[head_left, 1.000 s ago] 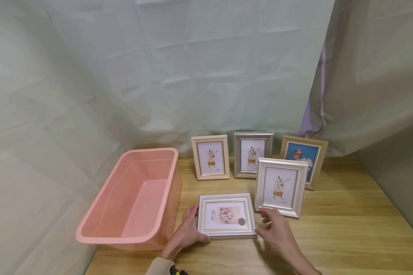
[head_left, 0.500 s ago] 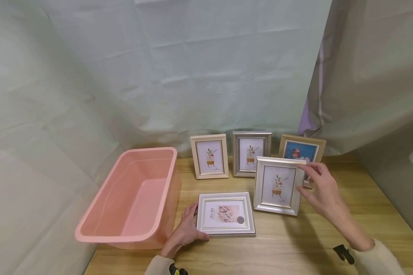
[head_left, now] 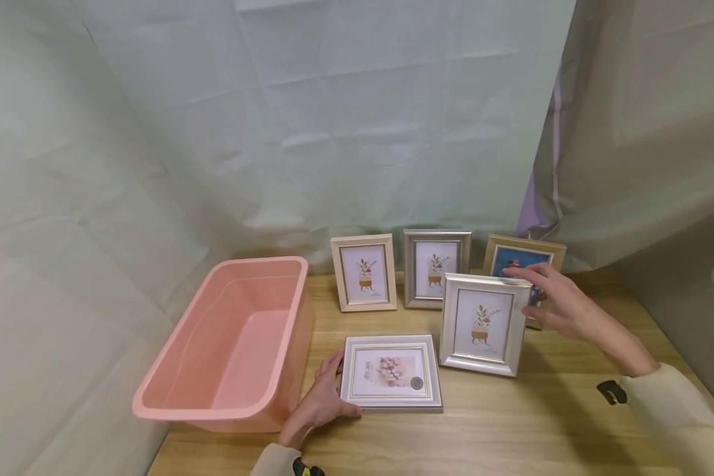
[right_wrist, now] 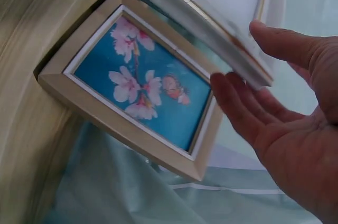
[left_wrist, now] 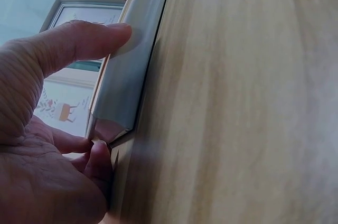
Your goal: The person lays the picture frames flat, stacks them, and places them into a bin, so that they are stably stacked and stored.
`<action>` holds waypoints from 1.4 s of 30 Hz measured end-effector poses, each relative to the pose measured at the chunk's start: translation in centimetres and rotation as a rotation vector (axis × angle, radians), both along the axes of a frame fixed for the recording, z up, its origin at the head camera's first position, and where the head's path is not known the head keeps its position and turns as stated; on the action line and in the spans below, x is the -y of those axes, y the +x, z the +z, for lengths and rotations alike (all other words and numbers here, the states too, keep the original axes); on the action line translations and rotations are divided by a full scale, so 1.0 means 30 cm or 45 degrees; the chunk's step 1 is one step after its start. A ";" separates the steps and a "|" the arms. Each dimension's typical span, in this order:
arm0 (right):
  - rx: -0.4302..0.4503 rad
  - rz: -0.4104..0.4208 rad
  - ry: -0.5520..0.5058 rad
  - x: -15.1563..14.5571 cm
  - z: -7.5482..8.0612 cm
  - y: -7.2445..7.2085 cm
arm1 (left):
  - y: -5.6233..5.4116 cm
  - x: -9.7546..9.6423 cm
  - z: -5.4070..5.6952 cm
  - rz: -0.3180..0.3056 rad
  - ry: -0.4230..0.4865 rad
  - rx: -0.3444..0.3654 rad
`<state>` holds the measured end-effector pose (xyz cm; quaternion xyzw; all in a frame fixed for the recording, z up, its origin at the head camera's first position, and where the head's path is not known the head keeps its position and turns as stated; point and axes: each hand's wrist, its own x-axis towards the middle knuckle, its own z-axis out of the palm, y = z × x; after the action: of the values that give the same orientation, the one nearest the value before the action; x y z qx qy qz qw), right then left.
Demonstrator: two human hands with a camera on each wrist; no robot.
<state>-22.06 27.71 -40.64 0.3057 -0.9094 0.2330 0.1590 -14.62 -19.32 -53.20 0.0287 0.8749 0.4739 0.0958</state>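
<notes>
A white picture frame [head_left: 391, 372] with a pink flower print lies flat on the table. My left hand [head_left: 321, 400] holds it at the left end; in the left wrist view, the thumb [left_wrist: 108, 39] presses the frame's side and the fingers reach its corner. To its right stands a silver-white picture frame [head_left: 482, 324] with a potted-plant print, upright and leaning back slightly. At its upper right corner my right hand [head_left: 562, 304] grips the edge, thumb in front and fingers behind in the right wrist view. The tan blossom-picture frame [right_wrist: 140, 78] stands behind, partly hidden.
A pink plastic bin [head_left: 294, 330] stands left of the frames. A cream frame [head_left: 336, 277] and a grey-silver frame [head_left: 409, 271] stand upright at the back, before a pale cloth backdrop [head_left: 357, 132]. Wood tabletop [head_left: 601, 344] extends on the right.
My right hand has left the flat frame's right end and moved up and right to the upright silver-white frame's upper corner. The left hand stays on the flat frame.
</notes>
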 end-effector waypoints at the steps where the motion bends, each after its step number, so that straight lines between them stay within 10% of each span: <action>1: 0.010 0.002 -0.004 0.000 -0.003 -0.007 | 0.001 0.000 -0.001 -0.002 -0.001 -0.004; 21: 0.221 0.125 -0.159 -0.024 -0.029 -0.059 | 0.010 0.002 0.002 -0.001 0.011 -0.026; 37: 0.517 -0.228 -0.267 -0.029 0.014 0.008 | 0.034 0.027 0.054 0.151 0.117 0.001; 42: 0.612 -0.310 -0.517 -0.037 0.020 0.050 | 0.046 0.009 0.095 0.184 0.193 -0.048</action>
<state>-20.57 28.81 -40.06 0.0933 -0.8857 0.4541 0.0243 -13.25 -19.58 -50.34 -0.0184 0.8379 0.5438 0.0423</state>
